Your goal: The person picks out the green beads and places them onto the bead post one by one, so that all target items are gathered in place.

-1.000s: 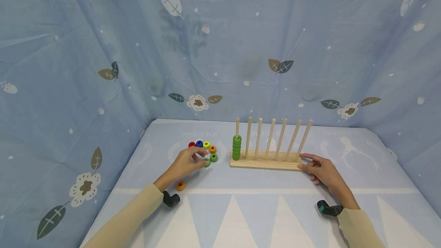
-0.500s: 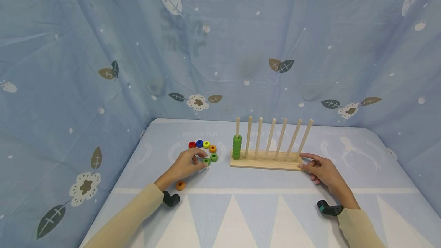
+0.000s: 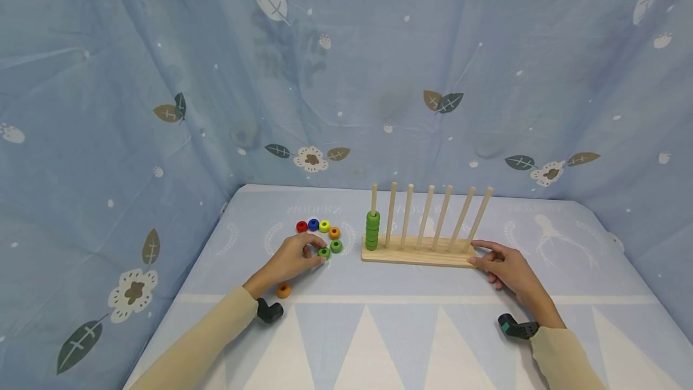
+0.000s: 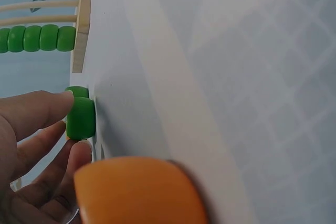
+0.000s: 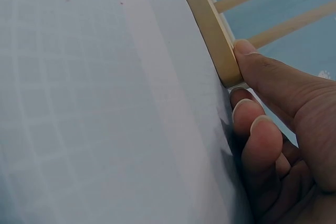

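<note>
My left hand (image 3: 292,256) pinches a green bead (image 3: 324,253) low over the table. In the left wrist view the thumb touches that bead's side, with fingertips around its other side. Another green bead (image 3: 336,246) lies just beyond. The wooden peg rack (image 3: 419,257) stands to the right, with several upright pegs. Its leftmost peg carries a stack of green beads (image 3: 372,231); the other pegs are bare. My right hand (image 3: 506,268) holds the rack's right end, thumb on top of the wooden base (image 5: 212,30) and the other fingers curled beside the end.
Beyond the left hand lie red (image 3: 302,227), blue (image 3: 313,225), yellow (image 3: 324,226) and orange (image 3: 334,233) beads in an arc. One more orange bead (image 3: 284,290) sits near the left wrist. A patterned blue curtain (image 3: 379,77) encloses the back and sides of the table.
The left fingers have settled slightly around the green bead, and more of it shows now. My right hand and the rack have stayed in place.
</note>
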Motion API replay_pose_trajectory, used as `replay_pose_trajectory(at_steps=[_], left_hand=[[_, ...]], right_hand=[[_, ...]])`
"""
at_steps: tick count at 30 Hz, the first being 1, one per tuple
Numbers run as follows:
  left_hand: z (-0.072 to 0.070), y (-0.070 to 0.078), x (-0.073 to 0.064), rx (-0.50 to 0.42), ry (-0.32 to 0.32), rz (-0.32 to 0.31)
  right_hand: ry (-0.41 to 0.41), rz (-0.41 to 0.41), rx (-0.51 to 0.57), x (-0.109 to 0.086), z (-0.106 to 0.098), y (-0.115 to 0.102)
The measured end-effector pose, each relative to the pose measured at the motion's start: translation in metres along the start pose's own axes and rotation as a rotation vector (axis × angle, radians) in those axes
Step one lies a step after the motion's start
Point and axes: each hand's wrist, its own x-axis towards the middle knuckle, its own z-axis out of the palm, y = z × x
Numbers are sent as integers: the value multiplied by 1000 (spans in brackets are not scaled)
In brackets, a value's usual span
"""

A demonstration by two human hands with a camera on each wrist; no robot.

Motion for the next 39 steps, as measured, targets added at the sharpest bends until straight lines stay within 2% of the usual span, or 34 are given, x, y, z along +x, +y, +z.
replay_pose_trajectory(at_steps=[26,39], left_hand=[[3,-4,3,30,-17,-42],[-1,-3,0,8,13,-79]], right_hand=[[-2,-8,11,-1,-1,1],[1,0,12,0,0,1]])
